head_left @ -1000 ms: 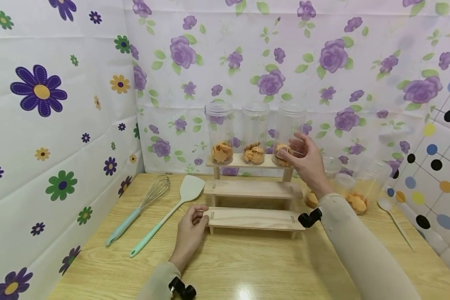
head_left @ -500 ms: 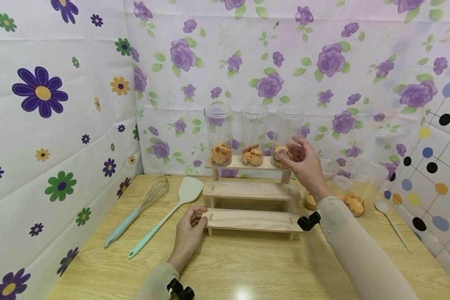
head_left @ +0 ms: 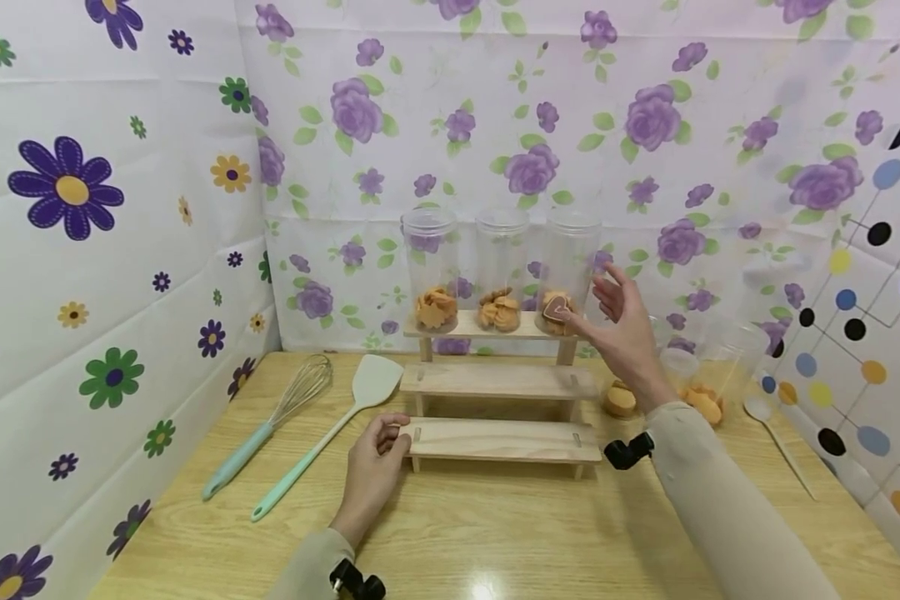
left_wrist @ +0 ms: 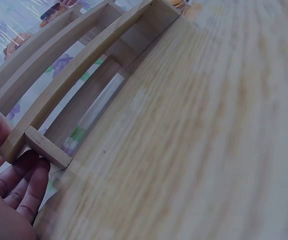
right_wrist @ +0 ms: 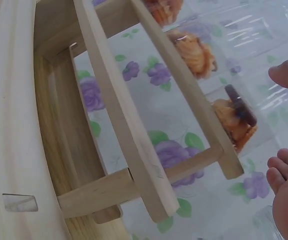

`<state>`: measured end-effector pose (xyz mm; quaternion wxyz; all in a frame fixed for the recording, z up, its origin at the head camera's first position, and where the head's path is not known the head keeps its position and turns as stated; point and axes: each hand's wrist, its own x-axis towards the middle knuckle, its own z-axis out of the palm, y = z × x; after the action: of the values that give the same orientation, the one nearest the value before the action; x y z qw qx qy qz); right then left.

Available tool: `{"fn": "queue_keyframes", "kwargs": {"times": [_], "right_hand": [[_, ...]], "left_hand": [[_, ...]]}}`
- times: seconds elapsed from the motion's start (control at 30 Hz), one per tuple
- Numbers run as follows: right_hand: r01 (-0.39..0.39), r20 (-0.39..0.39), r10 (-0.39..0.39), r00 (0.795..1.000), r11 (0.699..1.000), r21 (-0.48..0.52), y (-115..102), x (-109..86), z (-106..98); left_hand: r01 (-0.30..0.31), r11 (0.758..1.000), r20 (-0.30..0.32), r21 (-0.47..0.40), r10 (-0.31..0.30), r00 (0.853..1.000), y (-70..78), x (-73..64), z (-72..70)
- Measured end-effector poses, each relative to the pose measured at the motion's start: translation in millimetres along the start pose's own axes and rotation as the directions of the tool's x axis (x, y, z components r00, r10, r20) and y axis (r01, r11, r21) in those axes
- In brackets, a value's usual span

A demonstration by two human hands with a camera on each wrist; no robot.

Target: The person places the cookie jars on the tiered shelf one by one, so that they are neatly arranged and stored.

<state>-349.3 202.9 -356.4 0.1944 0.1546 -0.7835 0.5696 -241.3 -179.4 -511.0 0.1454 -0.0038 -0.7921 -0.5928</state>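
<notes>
Two utensils on the wood-grain table (head_left: 450, 529), well to the left of the three-tier wooden rack (head_left: 499, 381): saw a whisk (head_left: 251, 447) with a pale blue handle, then a spatula (head_left: 376, 382) with a white blade and a mint-green handle. At the left end of the rack's lowest board, saw a left hand (head_left: 372, 468) gripping the edge with bent fingers and thumb. Along the rack's top tier, in front of a cloth (head_left: 461, 171) printed with purple roses, found three clear upright jars in a row, all holding orange-brown biscuits near the bottom: a left jar (head_left: 430, 268), a middle jar (head_left: 501, 268) and a right jar (head_left: 570, 265), the last also showing a heart-shaped brown biscuit (head_left: 555, 308). Just beside the right jar, at the rack's top right end, saw a right hand (head_left: 627, 333) with thumb and fingers spread apart; could not tell whether touching the jar. Farther right of the rack, partly behind the right sleeve (head_left: 727, 492), saw a clear container (head_left: 733, 358) with biscuits. Farthest right of the rack, noted a white spoon (head_left: 782, 446) lying on the table.
</notes>
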Motion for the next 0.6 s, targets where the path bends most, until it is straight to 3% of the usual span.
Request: {"fn": "queue_keyframes", "kwargs": {"times": [0.27, 0.6], "right_hand": [[0.049, -0.077, -0.049, 0.996, 0.999, -0.001, -2, -25.1, -22], [0.124, -0.233, -0.128, 0.964, 0.992, -0.031, -2, -60.9, -59]], "left_hand": [[-0.034, 0.999, -0.023, 0.000, 0.034, 0.999, 0.5, -0.4, 0.3], [-0.013, 1.000, -0.016, -0.026, 0.012, 1.000, 4.9, -1.7, 1.3]]}}
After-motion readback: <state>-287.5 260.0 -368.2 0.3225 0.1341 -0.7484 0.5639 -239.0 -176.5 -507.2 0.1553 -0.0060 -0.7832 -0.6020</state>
